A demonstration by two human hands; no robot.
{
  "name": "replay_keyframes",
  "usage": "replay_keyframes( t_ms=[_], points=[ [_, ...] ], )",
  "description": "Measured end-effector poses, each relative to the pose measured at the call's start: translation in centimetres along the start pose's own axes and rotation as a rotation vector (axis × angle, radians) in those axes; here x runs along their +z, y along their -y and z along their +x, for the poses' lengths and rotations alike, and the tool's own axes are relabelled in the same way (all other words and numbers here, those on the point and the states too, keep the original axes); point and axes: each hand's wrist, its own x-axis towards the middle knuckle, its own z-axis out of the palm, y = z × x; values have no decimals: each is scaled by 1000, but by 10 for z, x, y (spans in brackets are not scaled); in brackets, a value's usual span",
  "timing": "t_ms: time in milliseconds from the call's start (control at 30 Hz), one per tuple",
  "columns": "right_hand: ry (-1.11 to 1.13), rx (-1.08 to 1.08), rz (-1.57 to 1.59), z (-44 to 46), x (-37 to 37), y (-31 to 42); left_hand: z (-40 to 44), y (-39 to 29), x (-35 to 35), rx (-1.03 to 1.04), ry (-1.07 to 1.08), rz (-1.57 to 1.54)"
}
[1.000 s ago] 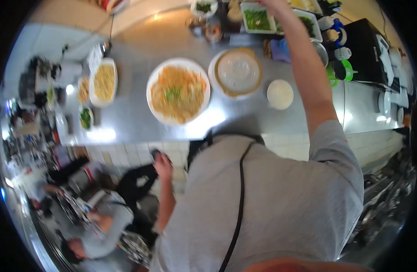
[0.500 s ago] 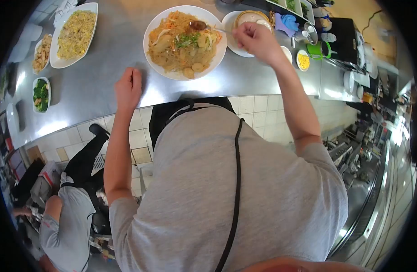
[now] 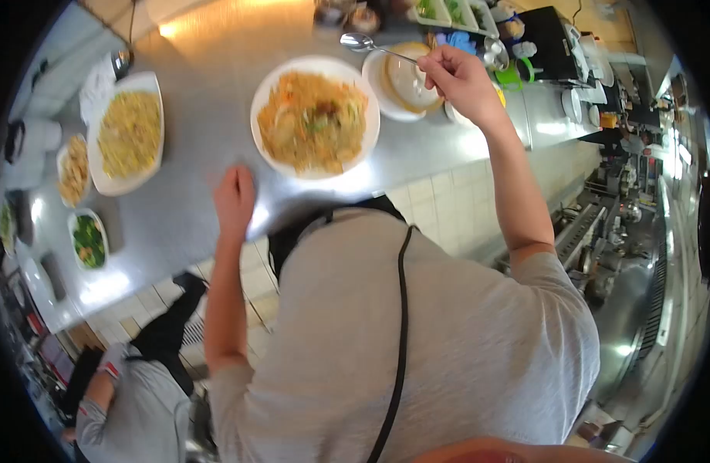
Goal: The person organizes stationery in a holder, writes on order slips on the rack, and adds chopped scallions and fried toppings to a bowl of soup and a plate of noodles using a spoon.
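A spoon [image 3: 358, 42] is pinched in my right hand [image 3: 459, 81], its bowl pointing left above the counter beyond the noodles. Below and to the left of that hand lies a round white plate [image 3: 373, 116] heaped with thin noodles [image 3: 301, 135], topped with green bits and a dark brown patch. Under the spoon's handle, a tan-rimmed bowl [image 3: 414, 86] stands on a white saucer [image 3: 376, 83]. My left hand [image 3: 236, 197] rests as a closed fist on the counter's near edge, left of the noodle plate; nothing shows in it.
On the steel counter [image 3: 204, 100] at left are a fried rice dish [image 3: 130, 133], a dish of pale pieces [image 3: 74, 171] and a dish of greens [image 3: 89, 240]. Divided trays [image 3: 453, 14] stand at the back. A co-worker [image 3: 135, 401] is at lower left.
My right hand has drawn the spoon up and away from the noodles. The brown sauce seen in the spoon is gone from it, and a dark patch now shows on the noodles. The view has shifted.
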Motion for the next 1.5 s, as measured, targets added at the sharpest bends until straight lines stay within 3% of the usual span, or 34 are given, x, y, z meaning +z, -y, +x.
replay_keyframes(
  t_ms=[33, 233, 333, 400, 500, 600, 633, 767, 867, 933, 1000, 1033, 1100, 1167, 1233, 1267, 1300, 1367, 1500],
  points=[
    [3, 78, 149, 18, -15, 4, 1, -1, 1, -44, 6, 7],
    [-271, -46, 371, 214, -72, -59, -10, -30, 2, -142, -73, 87],
    [-338, -32, 212, 316, -73, -121, -25, -35, 7, -278, -108, 102],
    [-207, 96, -89, 348, -62, -139, -31, -41, 12, -303, -137, 123],
    [-148, 231, -94, 361, -49, -154, -42, -50, 11, -392, -144, 74],
    [-337, 82, -212, 336, -56, -150, -40, -50, 17, -460, -105, 11],
    [-468, 40, -228, 317, -59, -141, -38, -51, 17, -439, -88, 35],
    [-607, -29, -189, 226, -61, -97, -27, -41, 16, -331, -7, 140],
    [-725, -78, 112, 127, -28, -49, -20, -17, 12, -288, 64, 21],
    [-711, -139, 71, 55, 11, -40, -14, -43, -4, -271, 98, -15],
    [-674, -287, -93, -4, 48, -37, -13, -11, -11, -64, 105, -16],
    [-676, -265, -107, -30, 62, -31, -11, -9, -15, -50, 134, -73],
    [-601, -524, -276, -70, 87, -15, -4, -2, -21, -133, 219, -186],
    [-602, -463, -278, -99, 110, -15, 7, 1, -24, -216, 299, -238],
    [-658, -96, -184, -114, 133, -25, 16, -5, -28, -308, 402, -299],
    [-557, 129, -178, -119, 139, -31, 19, -8, -26, -298, 420, -296],
    [-571, 139, -179, -117, 153, -49, 21, -9, -23, -317, 487, -336],
    [-516, 377, 10, -111, 185, -99, 21, -11, -15, -322, 575, -371],
    [-418, 436, 171, -112, 212, -88, 14, -16, 9, -378, 630, -427]
  ],
)
